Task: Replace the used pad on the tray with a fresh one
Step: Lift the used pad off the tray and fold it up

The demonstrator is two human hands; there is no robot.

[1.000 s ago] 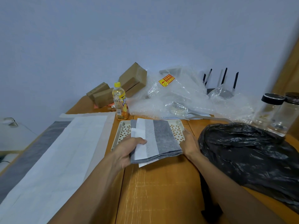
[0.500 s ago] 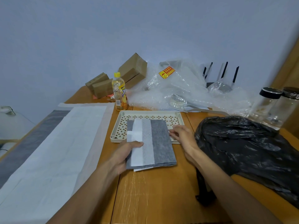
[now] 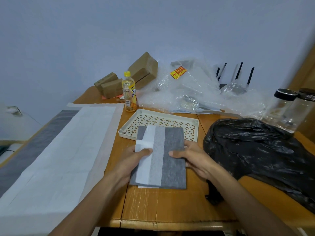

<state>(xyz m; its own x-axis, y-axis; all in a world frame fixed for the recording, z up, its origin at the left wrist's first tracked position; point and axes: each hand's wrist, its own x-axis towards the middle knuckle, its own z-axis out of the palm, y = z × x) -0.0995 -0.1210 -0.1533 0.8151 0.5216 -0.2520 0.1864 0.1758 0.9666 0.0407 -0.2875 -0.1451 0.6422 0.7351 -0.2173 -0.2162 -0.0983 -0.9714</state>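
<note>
The folded pad point(image 3: 160, 157) has come back off the tray point(image 3: 159, 120) toward the person, and the right hand point(image 3: 192, 159), which half a second ago was at the tray's near rim, now grips the pad's right edge. Both hands are clamped on it, thumbs on top, left hand point(image 3: 134, 160) on the white strip, holding it over the bench point(image 3: 170, 205) with its far end overlapping the tray's near edge. Unfolded carelessly, the loose layers could slip apart or catch the tray and push it toward the bottle point(image 3: 129, 91).
</note>
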